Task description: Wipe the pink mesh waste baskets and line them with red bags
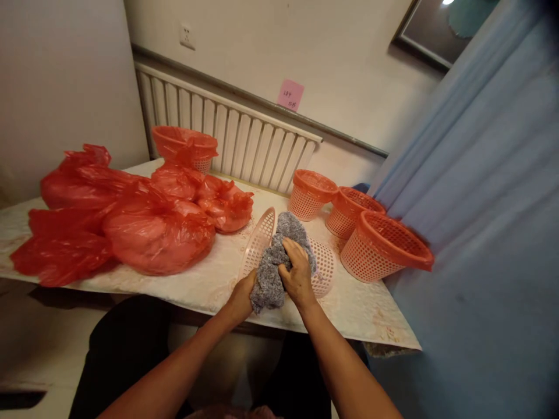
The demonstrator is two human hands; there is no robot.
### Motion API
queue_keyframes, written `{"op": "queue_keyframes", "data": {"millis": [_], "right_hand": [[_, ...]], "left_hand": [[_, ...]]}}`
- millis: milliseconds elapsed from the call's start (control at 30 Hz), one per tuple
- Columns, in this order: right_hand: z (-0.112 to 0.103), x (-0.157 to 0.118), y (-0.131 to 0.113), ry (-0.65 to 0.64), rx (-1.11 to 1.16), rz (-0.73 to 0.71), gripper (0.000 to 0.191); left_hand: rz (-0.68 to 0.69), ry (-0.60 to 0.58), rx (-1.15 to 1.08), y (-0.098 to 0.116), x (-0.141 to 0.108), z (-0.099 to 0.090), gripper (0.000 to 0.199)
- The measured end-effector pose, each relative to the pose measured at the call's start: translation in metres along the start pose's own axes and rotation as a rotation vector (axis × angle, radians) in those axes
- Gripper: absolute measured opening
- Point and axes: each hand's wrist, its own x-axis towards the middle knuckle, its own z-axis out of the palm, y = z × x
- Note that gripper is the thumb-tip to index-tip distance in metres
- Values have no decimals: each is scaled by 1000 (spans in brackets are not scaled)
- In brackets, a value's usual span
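A pink perforated plastic basket (323,269) lies on its side near the table's front edge, its open rim facing left. Over its middle is bunched a grey fuzzy cloth (271,278). My right hand (299,276) grips the cloth from above with curled fingers. On the left, my left hand (243,294) is closed at the cloth's lower edge, beside the basket's rim; its fingertips are hidden, so whether it holds cloth, rim or both cannot be told.
Several knotted red plastic bags (159,238) fill the table's left side. One bag-lined basket (186,142) stands behind them. Three more lined baskets, the nearest (375,250), stand at right beside a blue curtain (484,192). A radiator (236,137) runs behind the table (371,317).
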Motion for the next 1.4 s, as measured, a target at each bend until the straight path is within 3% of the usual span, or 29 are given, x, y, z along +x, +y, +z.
{"op": "queue_keyframes", "data": {"millis": [167, 333, 467, 633, 733, 900, 1000, 1133, 1267, 1400], "right_hand": [[7, -36, -2, 32, -9, -98, 60], [27, -64, -2, 108, -54, -163, 69], [34, -41, 0, 171, -20, -129, 70], [22, 6, 4, 168, 4, -66, 68], [11, 32, 7, 120, 33, 12, 61], [2, 63, 9, -5, 111, 115, 47], [4, 63, 8, 10, 108, 110, 46], [4, 49, 3, 47, 103, 76, 45], [-4, 37, -4, 63, 71, 36, 43], [-16, 29, -1, 29, 11, 32, 37]], "left_hand": [[205, -97, 239, 3, -2, -5, 28], [204, -87, 242, -2, -5, -5, 27], [231, -86, 277, -4, 0, -5, 25], [252, -94, 392, -13, 6, -7, 29], [245, -107, 449, -21, -2, -9, 32], [186, -171, 495, -26, -28, -14, 21], [174, -174, 500, -16, -34, -14, 18], [109, -157, 389, 15, -21, -2, 11], [190, -169, 111, 49, -4, 16, 35], [215, -201, 43, 59, -2, 22, 41]]}}
